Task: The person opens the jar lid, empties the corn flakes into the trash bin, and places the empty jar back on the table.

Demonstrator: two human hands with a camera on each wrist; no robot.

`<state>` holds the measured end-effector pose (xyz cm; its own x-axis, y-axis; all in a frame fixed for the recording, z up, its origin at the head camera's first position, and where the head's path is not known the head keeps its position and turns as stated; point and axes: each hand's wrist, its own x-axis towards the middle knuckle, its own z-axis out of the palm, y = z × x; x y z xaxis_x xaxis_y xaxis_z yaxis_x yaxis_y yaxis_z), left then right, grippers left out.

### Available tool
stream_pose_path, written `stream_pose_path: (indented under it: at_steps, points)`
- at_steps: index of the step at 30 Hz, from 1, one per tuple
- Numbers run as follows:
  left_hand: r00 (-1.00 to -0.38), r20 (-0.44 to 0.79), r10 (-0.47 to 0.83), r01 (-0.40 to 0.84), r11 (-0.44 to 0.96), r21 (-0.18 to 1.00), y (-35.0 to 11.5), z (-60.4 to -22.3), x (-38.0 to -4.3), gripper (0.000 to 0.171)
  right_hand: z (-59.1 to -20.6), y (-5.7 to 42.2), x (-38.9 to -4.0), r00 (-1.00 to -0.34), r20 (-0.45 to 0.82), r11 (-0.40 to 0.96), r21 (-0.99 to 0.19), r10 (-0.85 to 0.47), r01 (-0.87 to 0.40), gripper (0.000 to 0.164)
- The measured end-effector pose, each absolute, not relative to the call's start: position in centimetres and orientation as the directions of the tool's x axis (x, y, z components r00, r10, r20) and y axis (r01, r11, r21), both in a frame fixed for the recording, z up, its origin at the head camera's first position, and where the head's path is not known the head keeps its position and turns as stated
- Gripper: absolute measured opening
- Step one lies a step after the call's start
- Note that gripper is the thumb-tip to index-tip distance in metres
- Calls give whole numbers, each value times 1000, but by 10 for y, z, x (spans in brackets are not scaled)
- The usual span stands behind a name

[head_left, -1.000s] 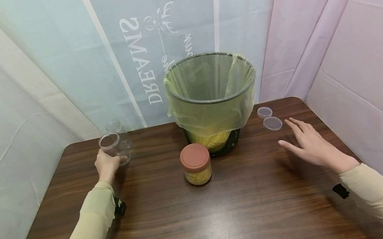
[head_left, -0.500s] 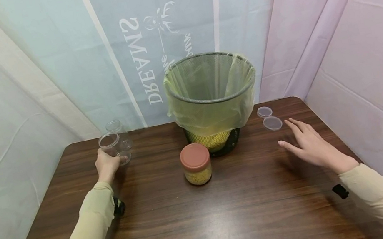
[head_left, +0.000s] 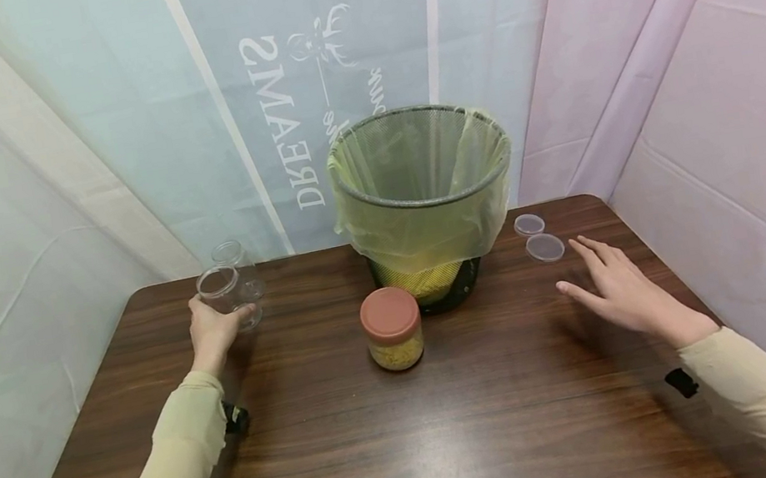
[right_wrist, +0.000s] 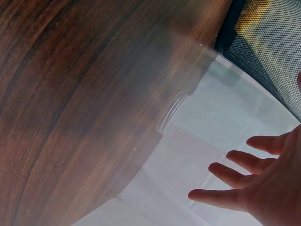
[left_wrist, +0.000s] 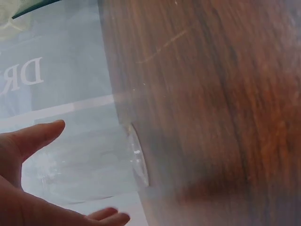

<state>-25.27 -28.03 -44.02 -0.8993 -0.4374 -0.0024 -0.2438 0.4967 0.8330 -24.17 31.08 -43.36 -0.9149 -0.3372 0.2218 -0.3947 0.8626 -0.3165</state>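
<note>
At the table's far left stand two clear, uncapped jars, a front jar point(head_left: 223, 293) and one behind it, the rear jar point(head_left: 249, 271). My left hand point(head_left: 211, 329) is around the lower part of the front jar. In the left wrist view its thumb and fingers are spread wide, with the transparent jar point(left_wrist: 77, 165) between them. My right hand point(head_left: 623, 288) hovers at the right with straight, spread fingers, holding nothing. Two round clear lids lie just beyond its fingertips: a nearer lid point(head_left: 546, 247) and a farther lid point(head_left: 528, 224).
Centre back, a mesh bin point(head_left: 461, 277) has a pale yellow-green bag point(head_left: 420, 233) folded over its rim. In front of it stands a short jar point(head_left: 392, 326) with a reddish-brown lid and yellow contents. Fabric curtains point(head_left: 103, 108) enclose the wooden table point(head_left: 388, 449).
My left hand has shifted slightly left, its thumb lifting a little along the front jar. The right hand, jars, lids and bin stay put.
</note>
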Motion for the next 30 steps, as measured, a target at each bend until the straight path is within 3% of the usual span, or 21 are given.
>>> stream_pose_path:
  at_steps: [12, 23, 30]
  points:
    - [-852, 179, -493, -131, 531, 837, -273, -431, -234, 90, -432, 306, -235, -911, 226, 845, -348, -345, -406, 79]
    - [-780, 409, -474, 89, 562, 822, -248, -423, -216, 64, -430, 292, -227, -878, 256, 794, -377, -405, -476, 77]
    - [-759, 473, -447, 156, 581, 799, -236, -416, -210, 55, -428, 284, -223, -857, 297, 780, -365, -421, -509, 75]
